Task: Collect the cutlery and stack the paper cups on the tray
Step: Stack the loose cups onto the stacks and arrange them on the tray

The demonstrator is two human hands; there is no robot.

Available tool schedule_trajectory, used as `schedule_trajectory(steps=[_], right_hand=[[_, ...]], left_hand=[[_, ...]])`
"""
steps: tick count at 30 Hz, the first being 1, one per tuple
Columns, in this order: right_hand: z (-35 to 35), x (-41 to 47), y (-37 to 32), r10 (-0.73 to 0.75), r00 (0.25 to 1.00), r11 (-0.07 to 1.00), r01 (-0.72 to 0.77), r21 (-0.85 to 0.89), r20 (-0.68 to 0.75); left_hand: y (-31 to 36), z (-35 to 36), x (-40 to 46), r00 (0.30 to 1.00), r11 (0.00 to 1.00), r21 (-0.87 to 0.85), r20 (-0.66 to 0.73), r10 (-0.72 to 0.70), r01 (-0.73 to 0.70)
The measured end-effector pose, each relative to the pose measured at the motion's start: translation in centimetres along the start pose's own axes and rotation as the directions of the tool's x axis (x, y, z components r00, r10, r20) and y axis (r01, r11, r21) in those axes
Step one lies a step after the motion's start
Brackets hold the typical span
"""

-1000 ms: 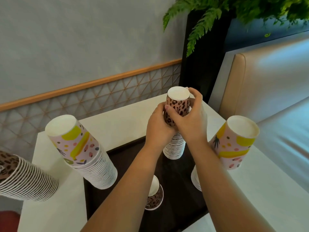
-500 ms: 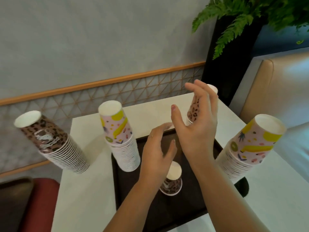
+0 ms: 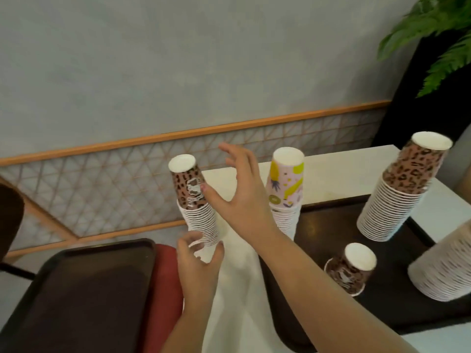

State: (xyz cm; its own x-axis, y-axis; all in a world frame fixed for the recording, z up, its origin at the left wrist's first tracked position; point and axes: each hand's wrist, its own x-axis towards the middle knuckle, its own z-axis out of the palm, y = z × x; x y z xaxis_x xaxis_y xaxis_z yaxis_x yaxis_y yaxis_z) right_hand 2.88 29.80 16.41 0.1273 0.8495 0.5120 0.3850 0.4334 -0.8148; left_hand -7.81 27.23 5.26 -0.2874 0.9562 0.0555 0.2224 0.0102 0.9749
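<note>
A tall stack of leopard-print paper cups (image 3: 195, 200) stands upside down on the white table (image 3: 331, 171), left of the dark tray (image 3: 328, 222). My left hand (image 3: 198, 261) curls round the stack's base. My right hand (image 3: 240, 192) is spread open beside the top cup, its thumb touching it. On the tray stand a yellow-and-pink stack (image 3: 285, 194), a second leopard stack (image 3: 400, 194) and a single upturned leopard cup (image 3: 353, 268). Another stack (image 3: 443, 268) shows at the right edge. No cutlery is in view.
A second dark tray (image 3: 84, 289) lies on a red seat (image 3: 167, 289) at the lower left, below table height. A wall with a lattice panel (image 3: 102, 189) runs behind the table. A fern in a black planter (image 3: 433, 47) stands at the far right.
Both hands let go of the leopard stack on the tray and moved left with my view. They now close in on the leopard stack off the tray.
</note>
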Motion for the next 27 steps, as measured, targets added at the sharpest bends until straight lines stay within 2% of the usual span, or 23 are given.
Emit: schedule_trajectory(steps=[3,7,12,16,21,27], right_hand=[[3.2,1.0,2.0,0.127,0.990,0.991,-0.124,-0.060,0.055],[5.7,2.0,3.4,0.221,0.969,0.974,-0.214,-0.073,0.109],[8.0,2.8,4.8,0.209,0.970,0.976,-0.199,-0.089,0.124],[8.4,3.0,5.5,0.214,0.972,0.971,-0.202,-0.125,0.098],[7.7,2.4,5.1,0.230,0.970,0.967,-0.219,-0.128,0.078],[5.3,0.2,2.1,0.242,0.968,0.965,-0.234,-0.117,0.059]], left_hand=[[-2.7,-0.8,3.8,0.997,0.996,0.046,0.026,-0.073,0.072],[-4.7,-0.5,7.5,0.986,0.994,0.104,0.155,-0.061,0.045],[-5.3,0.6,10.4,0.951,0.995,-0.060,0.304,-0.054,0.075],[-6.1,1.1,11.3,0.939,0.983,-0.090,0.320,-0.123,0.159],[-6.8,0.7,10.6,0.931,0.978,-0.072,0.327,-0.162,0.195],[-5.0,-1.5,5.5,0.931,0.981,-0.089,0.339,-0.132,0.172]])
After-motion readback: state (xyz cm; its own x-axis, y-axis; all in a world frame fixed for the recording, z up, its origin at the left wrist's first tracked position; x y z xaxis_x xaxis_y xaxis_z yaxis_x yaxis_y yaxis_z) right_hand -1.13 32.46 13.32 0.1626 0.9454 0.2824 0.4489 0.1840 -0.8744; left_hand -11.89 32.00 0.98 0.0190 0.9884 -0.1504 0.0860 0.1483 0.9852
